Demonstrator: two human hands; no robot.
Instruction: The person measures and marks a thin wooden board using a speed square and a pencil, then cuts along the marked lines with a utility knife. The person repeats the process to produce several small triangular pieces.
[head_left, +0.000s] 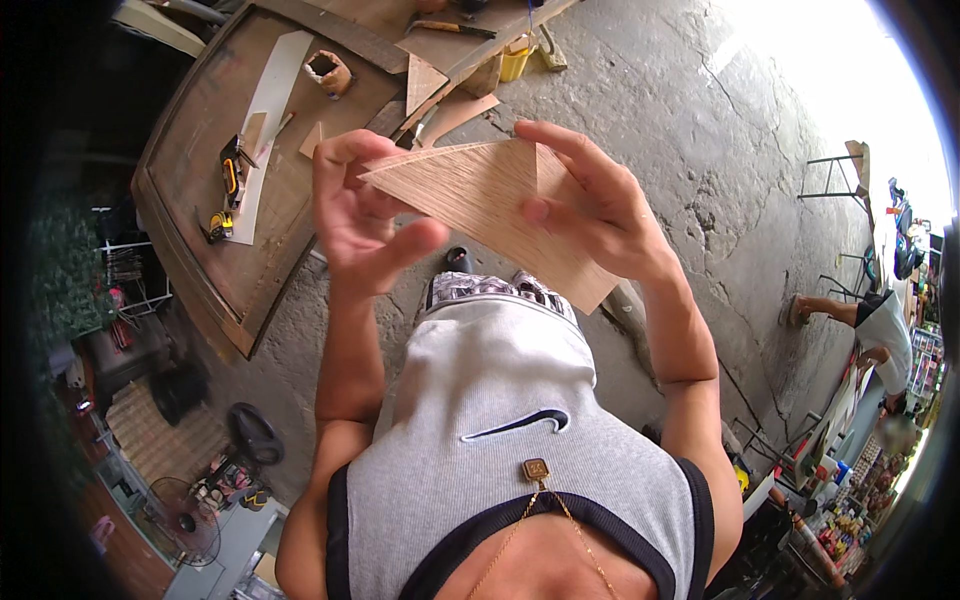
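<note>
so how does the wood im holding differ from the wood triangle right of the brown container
The held wood is raised in the right hand; the wood triangle lies untouched. The held wood looks larger in view, the wood triangle smaller. Both are light brown and pointed.

- Overlapping pale-brown, wood-grained, angular thin pieces [460, 185]: pinched in the bare right hand [612, 210], right of the brown wood-framed table [200, 140].
- Bare left hand [362, 220]: at their pointed end, thumb spread from fingers, contact unclear; near the table's right edge.
- Long white strip [275, 105], black-and-yellow cutter [231, 175], yellow-and-black tape measure [217, 227]: on the table.
</note>
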